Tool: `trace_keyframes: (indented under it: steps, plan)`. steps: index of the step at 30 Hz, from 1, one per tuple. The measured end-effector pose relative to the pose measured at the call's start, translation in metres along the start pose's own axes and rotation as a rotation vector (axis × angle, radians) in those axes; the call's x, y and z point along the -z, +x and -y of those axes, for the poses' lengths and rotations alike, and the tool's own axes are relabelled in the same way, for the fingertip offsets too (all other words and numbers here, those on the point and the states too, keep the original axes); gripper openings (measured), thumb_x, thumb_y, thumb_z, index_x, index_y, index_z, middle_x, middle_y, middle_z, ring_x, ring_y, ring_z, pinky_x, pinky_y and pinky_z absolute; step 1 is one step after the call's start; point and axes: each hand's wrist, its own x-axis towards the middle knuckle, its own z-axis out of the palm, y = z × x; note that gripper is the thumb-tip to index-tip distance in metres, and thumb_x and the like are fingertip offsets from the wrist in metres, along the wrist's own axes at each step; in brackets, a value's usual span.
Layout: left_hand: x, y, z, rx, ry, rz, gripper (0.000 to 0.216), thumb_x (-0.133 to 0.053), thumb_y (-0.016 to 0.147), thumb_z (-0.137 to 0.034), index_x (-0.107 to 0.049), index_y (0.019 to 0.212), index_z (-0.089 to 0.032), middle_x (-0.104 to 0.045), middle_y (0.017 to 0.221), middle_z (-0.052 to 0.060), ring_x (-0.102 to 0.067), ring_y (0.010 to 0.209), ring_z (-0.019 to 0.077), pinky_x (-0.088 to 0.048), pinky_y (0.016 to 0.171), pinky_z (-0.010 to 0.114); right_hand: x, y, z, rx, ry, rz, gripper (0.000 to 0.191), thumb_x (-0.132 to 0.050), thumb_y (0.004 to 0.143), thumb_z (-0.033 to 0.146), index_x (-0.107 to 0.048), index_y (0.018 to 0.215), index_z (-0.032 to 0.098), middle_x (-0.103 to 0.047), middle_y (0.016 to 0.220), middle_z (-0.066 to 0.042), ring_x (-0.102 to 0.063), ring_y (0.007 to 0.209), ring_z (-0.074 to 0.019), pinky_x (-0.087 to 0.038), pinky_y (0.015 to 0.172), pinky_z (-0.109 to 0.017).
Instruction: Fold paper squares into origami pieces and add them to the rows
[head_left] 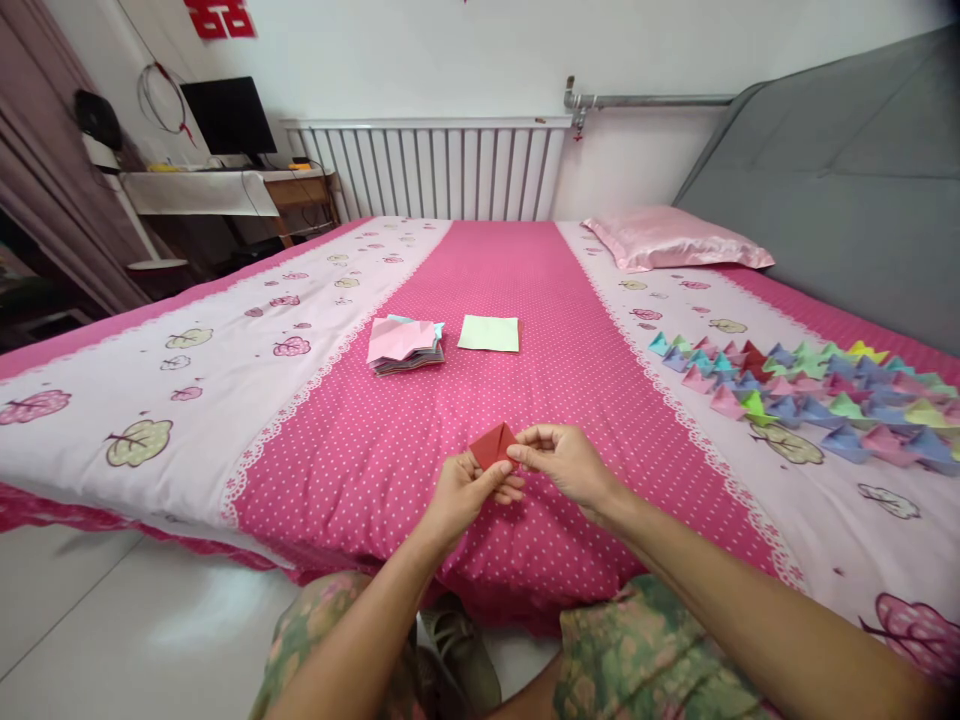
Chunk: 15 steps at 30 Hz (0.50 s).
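A small piece of folded red origami paper point(491, 446) is held between my two hands, above the near part of the bed. My left hand point(466, 490) grips it from below and the left, thumb on its lower face. With thumb and fingertips, my right hand point(562, 460) pinches its right corner. Beyond the hands lies a pale green paper sheet point(489, 333). To its left sits a loose stack of creased coloured papers point(405, 343), pink on top.
Many folded paper boats point(810, 385) in several colours stand in rows on the bed point(517, 270) at right. A pink pillow point(675, 238) rests near the grey headboard point(840, 170). A radiator point(450, 170) lines the far wall; a desk with a monitor point(230, 117) stands back left.
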Motion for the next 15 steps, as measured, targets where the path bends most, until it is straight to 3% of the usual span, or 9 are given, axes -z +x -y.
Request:
trace_keyframes:
  steps: [7,15]
  plan:
    - [0.008,0.003,-0.001,-0.050,-0.060,-0.064,0.029,-0.067,0.067,-0.034,-0.064,0.081,-0.009,-0.068,0.071,0.007,-0.061,0.059,0.0120,-0.046,0.056,0.021,0.009,0.004,-0.003,-0.082,-0.117,0.060,0.022,-0.070,0.058,0.031,-0.062,0.067,0.012,-0.063,0.061,-0.002,-0.055,0.053,-0.0101,-0.043,0.055,-0.024]
    - [0.010,0.004,0.002,-0.042,-0.074,-0.092,0.025,-0.070,0.062,-0.031,-0.063,0.072,-0.009,-0.067,0.065,0.006,-0.059,0.056,0.0115,-0.044,0.057,0.021,0.010,0.007,-0.011,-0.036,-0.192,0.103,0.024,-0.069,0.060,0.030,-0.062,0.075,0.013,-0.065,0.068,-0.004,-0.059,0.059,-0.0125,-0.046,0.059,-0.026]
